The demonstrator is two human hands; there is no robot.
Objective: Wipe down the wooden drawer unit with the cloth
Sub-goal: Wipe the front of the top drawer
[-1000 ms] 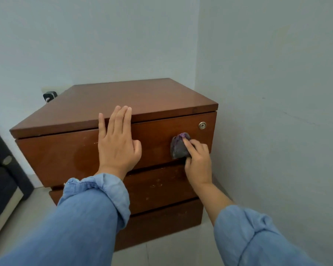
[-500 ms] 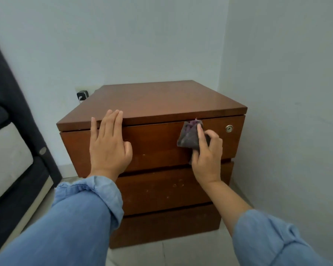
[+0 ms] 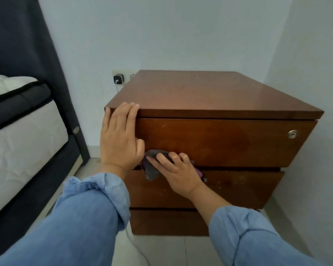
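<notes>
Bed [image 3: 17, 131]: at the far left, a white mattress on a dark base, with a dark headboard panel rising behind it.
Charger [image 3: 118, 78]: black, plugged into the wall socket just left of the unit's back corner; a white cable hangs down from it.
Left hand [image 3: 120, 140]: flat against the left end of the top drawer front, fingers straight and close together, holding nothing. The fingertips reach the front edge of the top board; the thumb points right, just above the cloth.
Left sleeve [image 3: 71, 217]: blue, rolled at the wrist.
Cloth [image 3: 152, 169]: dark grey with a purple edge, bunched, pressed on the drawer front where the top drawer meets the middle one, left of centre, just right of the left hand.
Right hand [image 3: 178, 172]: on top of the cloth, fingers spread and curled over it, pinning it to the wood.
Unit [image 3: 219, 93]: brown wood, three drawers, standing in the corner of two pale walls; its top is bare and glossy.
Lock [image 3: 292, 134]: round, silver, at the right end of the top drawer.
Right sleeve [image 3: 258, 240]: blue, rolled below the elbow.
</notes>
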